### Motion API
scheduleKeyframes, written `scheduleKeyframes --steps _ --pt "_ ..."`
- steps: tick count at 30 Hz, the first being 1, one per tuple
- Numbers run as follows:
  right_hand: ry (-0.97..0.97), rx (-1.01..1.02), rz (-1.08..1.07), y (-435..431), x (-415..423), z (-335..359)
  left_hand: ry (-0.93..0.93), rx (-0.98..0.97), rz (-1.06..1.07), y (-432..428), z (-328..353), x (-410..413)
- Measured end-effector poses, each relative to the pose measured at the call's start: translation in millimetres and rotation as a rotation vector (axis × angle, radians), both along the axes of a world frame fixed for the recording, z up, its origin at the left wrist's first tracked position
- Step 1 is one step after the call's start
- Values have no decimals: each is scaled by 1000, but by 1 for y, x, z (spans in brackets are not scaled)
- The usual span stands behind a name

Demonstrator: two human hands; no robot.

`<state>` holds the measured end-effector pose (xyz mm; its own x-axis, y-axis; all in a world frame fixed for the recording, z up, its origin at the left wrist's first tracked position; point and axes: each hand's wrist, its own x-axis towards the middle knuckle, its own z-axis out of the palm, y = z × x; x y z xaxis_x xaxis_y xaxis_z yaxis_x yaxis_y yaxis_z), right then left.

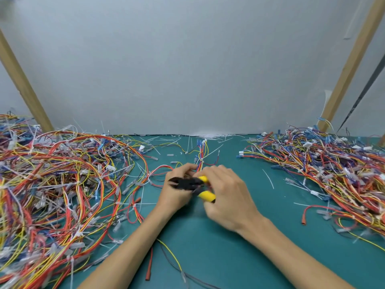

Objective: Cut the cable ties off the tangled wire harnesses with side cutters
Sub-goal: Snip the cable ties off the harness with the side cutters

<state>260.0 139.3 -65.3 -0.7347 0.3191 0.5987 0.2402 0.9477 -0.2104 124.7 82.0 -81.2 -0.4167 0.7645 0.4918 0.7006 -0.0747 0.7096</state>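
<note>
My right hand [226, 192] grips the yellow handles of the side cutters [192, 184], whose black jaws point left across my left hand [177, 185]. My left hand's fingers curl round a thin wire harness [201, 157] of red, yellow and blue wires that runs away from me to small connectors. A white cable tie [201, 159] sits on that harness just beyond my fingers. The part of the harness under my hands is hidden.
A big tangled pile of wire harnesses [58, 184] fills the left of the green mat [218, 247]. Another pile [325, 167] lies at the right. Cut white ties [208, 137] are scattered along the back edge by the grey wall. Wooden posts lean at both sides.
</note>
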Motion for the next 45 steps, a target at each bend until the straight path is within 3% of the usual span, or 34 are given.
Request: scheduleKeyframes --steps 1,3,8,15,23,30,40,45 --pt "-15 -12 -79 12 5 0 -173 -97 -14 -1 0 0" --pt "-101 -26 -236 35 15 -4 -288 -129 -7 3 -5 -5" --pt "-202 -49 -462 68 28 -17 -368 -75 -44 4 -10 -6" --pt "-188 -29 -482 69 26 -23 -419 -80 -109 3 -11 -8" --pt "-209 9 -481 66 24 -22 -306 -75 -106 3 -10 -5" --pt "-133 83 -453 64 24 -22 130 4 16 1 -8 2" --pt "-116 86 -401 59 24 -21 -7 -95 -72 2 -11 -1" --pt "-196 89 -416 64 23 -25 -62 -109 -55 4 -13 -5"
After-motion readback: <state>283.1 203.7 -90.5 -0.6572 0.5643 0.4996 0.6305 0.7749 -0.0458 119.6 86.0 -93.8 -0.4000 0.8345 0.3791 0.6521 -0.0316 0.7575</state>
